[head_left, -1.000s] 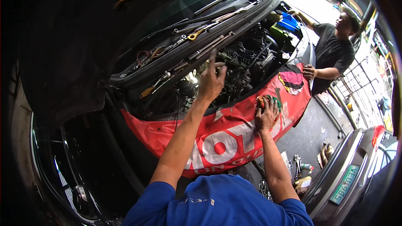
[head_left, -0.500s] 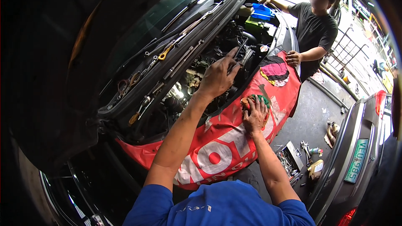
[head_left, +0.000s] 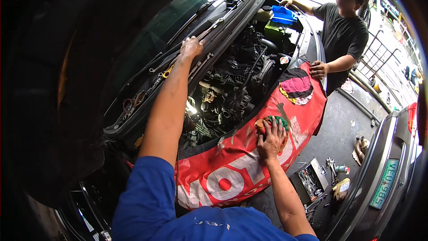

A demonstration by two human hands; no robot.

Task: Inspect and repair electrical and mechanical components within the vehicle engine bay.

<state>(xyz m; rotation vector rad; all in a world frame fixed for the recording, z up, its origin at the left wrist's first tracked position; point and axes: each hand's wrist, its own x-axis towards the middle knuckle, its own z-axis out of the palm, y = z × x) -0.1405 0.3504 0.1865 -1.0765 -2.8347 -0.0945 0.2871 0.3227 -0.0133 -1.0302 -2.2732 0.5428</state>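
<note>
My left hand [head_left: 191, 47] is at the ledge below the windshield, among the tools lying there. Its fingers curl downward, and whatever they grip is hidden. A long silver bar [head_left: 211, 28] lies just beyond it. My right hand [head_left: 269, 142] rests with fingers spread on a bunched orange and green rag [head_left: 281, 122]. Under the rag, a red and white printed cover [head_left: 225, 182] drapes over the car's front edge. Between my hands is the uncovered engine [head_left: 232, 78], with a thin dark rod [head_left: 254, 68] slanting up from it.
A co-worker [head_left: 343, 31] in a dark shirt stands at the far right corner, one hand on the cover. Wrenches [head_left: 157, 79] lie along the ledge. On the floor are a toolbox [head_left: 318, 174] and a yellowish bottle [head_left: 341, 188]. Another car [head_left: 379, 165] stands at right.
My left hand has moved from above the engine, left and up to the ledge with the tools. My right hand remains on the rag. The view has shifted slightly.
</note>
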